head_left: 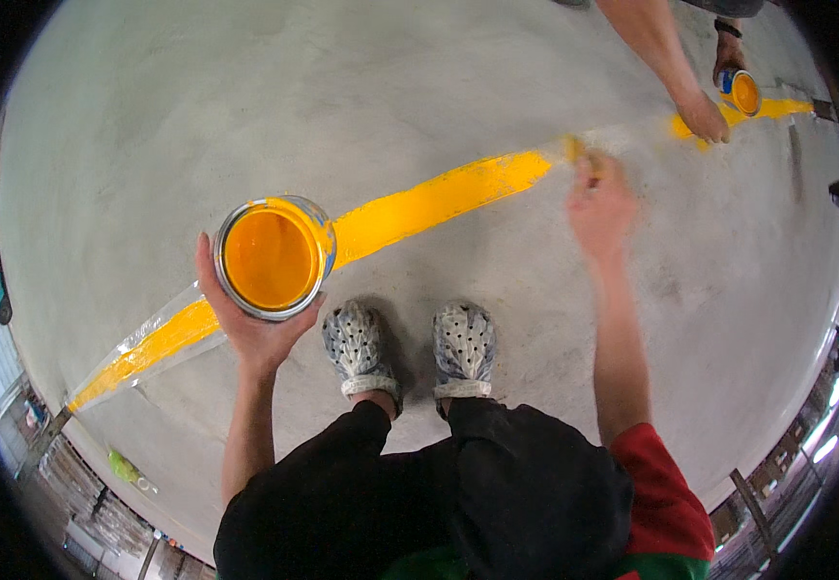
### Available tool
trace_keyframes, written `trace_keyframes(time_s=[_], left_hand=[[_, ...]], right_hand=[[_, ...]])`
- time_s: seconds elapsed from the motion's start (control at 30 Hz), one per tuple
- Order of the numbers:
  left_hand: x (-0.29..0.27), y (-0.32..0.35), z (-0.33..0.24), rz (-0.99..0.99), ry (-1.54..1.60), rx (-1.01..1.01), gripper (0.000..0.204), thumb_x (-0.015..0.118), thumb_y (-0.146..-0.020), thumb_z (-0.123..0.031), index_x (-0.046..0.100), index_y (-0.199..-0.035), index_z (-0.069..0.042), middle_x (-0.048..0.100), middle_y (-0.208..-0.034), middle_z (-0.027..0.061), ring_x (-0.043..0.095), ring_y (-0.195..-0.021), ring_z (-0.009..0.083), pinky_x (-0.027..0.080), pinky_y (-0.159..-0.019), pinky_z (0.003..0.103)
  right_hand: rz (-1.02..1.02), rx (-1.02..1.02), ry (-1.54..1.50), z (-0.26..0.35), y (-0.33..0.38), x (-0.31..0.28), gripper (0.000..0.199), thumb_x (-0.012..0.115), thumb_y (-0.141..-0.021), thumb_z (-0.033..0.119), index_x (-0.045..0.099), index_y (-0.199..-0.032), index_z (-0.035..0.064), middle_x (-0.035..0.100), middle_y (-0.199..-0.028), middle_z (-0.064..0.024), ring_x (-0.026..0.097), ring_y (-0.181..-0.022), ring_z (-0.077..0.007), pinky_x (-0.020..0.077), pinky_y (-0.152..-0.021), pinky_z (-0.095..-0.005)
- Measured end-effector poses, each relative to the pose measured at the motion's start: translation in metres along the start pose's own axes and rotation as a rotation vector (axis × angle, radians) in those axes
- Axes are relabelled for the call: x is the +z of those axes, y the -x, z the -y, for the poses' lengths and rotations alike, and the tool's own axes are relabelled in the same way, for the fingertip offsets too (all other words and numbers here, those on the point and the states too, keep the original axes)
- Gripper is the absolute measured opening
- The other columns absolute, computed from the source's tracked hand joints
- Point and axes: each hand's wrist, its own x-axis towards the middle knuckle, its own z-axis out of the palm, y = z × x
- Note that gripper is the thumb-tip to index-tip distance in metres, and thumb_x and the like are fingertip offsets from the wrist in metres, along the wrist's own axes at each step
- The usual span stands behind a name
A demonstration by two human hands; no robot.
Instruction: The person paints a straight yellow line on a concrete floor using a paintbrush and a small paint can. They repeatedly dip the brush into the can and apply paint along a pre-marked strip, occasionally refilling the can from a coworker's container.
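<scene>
My left hand (263,333) is wrapped round an open metal can of yellow paint (274,258), held up above the floor with its mouth facing me. Orange-yellow paint coats the inside and part of the rim. Out to the right, my right hand (603,205) is closed on a small paintbrush (574,148), blurred by motion, its bristles yellow. The brush is just past the right end of a wide yellow painted stripe (439,198) on the grey concrete floor. Part of that stripe is hidden behind the can.
At the upper right a co-worker's hand (705,118) is low over another yellow stretch, the other hand holding a second paint can (745,93). Clear plastic film (154,324) edges the stripe at left. A green-yellow item (122,466) lies lower left. My clogs (464,343) stand below the stripe.
</scene>
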Motion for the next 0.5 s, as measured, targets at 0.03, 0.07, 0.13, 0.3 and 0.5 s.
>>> trace_keyframes(time_s=[0.03,0.07,0.13,0.3,0.5], left_hand=[[0.008,-0.003,0.001,-0.013,0.026,-0.001,0.130,0.095,-0.060,-0.027,0.009,-0.156,-0.006,0.035,-0.147,0.0157,0.044,-0.135,0.0278,0.036,-0.114,0.044],[0.012,-0.005,0.001,-0.018,0.073,-0.004,0.129,0.095,-0.060,-0.027,0.010,-0.155,-0.006,0.034,-0.147,0.0154,0.044,-0.135,0.0277,0.036,-0.114,0.043],[0.019,-0.009,0.000,-0.015,0.181,0.010,0.129,0.095,-0.060,-0.027,0.011,-0.155,-0.006,0.034,-0.148,0.0148,0.043,-0.135,0.0275,0.035,-0.114,0.042],[0.014,-0.018,0.000,-0.004,0.056,0.049,0.129,0.094,-0.061,-0.029,0.010,-0.155,-0.005,0.035,-0.148,0.0157,0.044,-0.135,0.0278,0.036,-0.114,0.044],[0.022,-0.009,0.006,0.031,0.163,-0.015,0.129,0.095,-0.061,-0.031,0.010,-0.155,-0.004,0.035,-0.147,0.0158,0.044,-0.135,0.0283,0.035,-0.114,0.044]], right_hand=[[0.394,0.299,-0.245,0.022,0.015,0.005,0.027,0.062,-0.093,0.015,0.063,-0.117,0.0039,0.069,-0.091,-0.0131,0.069,-0.079,-0.0263,0.0543,-0.064,-0.0370],[0.182,-0.161,-0.134,0.051,0.027,0.021,0.031,0.063,-0.086,0.010,0.062,-0.116,0.0046,0.069,-0.099,-0.0133,0.070,-0.085,-0.0268,0.0556,-0.069,-0.0369],[0.271,-0.210,-0.340,0.114,0.062,0.039,0.035,0.067,-0.078,0.004,0.062,-0.113,0.0036,0.069,-0.102,-0.0160,0.070,-0.090,-0.0283,0.0571,-0.073,-0.0376],[0.354,0.190,-0.712,0.133,0.073,0.047,0.024,0.064,-0.088,0.012,0.061,-0.108,-0.0003,0.068,-0.089,-0.0194,0.069,-0.076,-0.0349,0.0547,-0.066,-0.0414],[-0.162,0.085,-0.105,-0.011,0.001,-0.007,0.020,0.059,-0.096,0.015,0.061,-0.112,0.0029,0.064,-0.077,-0.0113,0.065,-0.064,-0.0188,0.0514,-0.056,-0.0322]])
